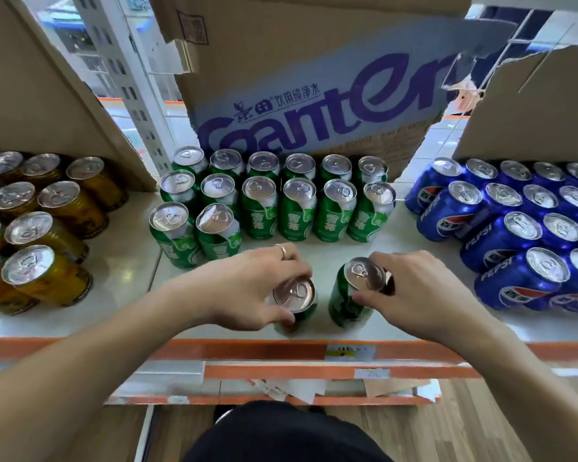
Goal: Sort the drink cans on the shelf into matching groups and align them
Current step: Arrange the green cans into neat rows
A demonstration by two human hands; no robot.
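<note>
Yellow cans (44, 228) are cut off left; the left hand (247, 288) clamps 1 green can (294, 300), the right hand (411, 295) clamps another green can (351, 298)

Two green cans stand near the shelf's (314, 253) front edge: my left hand (247, 288) grips one (296, 300), my right hand (414, 295) tilts the other (351, 295). Green cans (274, 201) fill rows behind, gold cans (44, 228) left, blue cans (521, 228) right.

My green cans (294, 208) carry white script and silver tops. The cans on my left (47, 228) are amber-gold, those on my right (501, 235) blue with red-white-blue emblems. The shelf (314, 350) edge is orange; the box (314, 105) is brown with what looks like purple lettering.
</note>
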